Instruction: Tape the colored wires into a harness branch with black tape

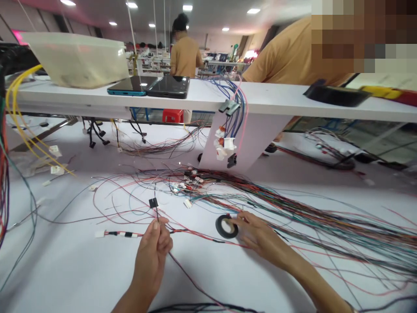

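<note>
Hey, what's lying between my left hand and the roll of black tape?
In the head view, thin red wires, dark in places, run across the white tabletop between your left hand and the roll of black tape.

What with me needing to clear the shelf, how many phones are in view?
2: a blue-edged phone on the white shelf, right of the plastic tub, and a black phone just to its right. Others may be hidden behind the tub.
</note>
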Demonstrator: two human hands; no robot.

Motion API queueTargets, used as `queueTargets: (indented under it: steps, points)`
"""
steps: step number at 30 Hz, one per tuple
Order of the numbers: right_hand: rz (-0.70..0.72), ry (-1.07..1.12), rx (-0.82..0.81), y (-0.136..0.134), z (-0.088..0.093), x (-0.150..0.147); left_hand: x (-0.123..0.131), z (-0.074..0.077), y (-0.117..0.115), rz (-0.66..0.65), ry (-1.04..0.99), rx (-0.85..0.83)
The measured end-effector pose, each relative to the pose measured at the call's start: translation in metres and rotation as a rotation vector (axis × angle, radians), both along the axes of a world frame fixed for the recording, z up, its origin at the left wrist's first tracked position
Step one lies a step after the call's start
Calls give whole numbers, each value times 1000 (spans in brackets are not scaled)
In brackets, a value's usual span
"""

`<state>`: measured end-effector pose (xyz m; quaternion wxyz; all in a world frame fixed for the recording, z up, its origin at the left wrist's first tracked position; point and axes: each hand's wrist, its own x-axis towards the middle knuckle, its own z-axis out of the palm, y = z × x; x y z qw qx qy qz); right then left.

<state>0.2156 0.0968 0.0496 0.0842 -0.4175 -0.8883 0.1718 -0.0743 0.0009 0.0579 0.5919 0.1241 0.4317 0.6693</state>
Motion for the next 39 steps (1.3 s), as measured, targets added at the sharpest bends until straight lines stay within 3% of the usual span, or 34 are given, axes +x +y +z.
queueTargets:
  steps: [4, 8, 10, 13, 16, 19, 24, 30, 35, 39]
  points:
    - [-154, -11, 42, -11, -3, -30, 4, 2, 0, -2, 36, 2]
    - [-356, -190, 157, -16, -19, -69, 7, 2, 0, -29, 39, 13]
    - [-373, -195, 166, -17, -23, -80, 8, 2, 0, -42, 37, 14]
    - [-234, 68, -12, -21, -14, -84, 7, 0, 0, -62, 28, 23]
    - [-50, 365, -330, -29, 14, -88, 7, -2, 2, -78, 14, 35]
    - [120, 490, -456, -36, 45, -100, 10, -6, 5, -91, 32, 31]
    - [247, 407, -359, -38, 73, -127, 15, -11, 6, -126, 121, 27]
    - [227, 186, -187, -31, 82, -140, 13, -10, -2, -141, 392, 60]
    - [254, 133, -165, -28, 89, -139, 11, -6, -7, -171, 475, 59]
    - [261, 83, -149, -31, 90, -136, 10, -2, -8, -188, 717, 47]
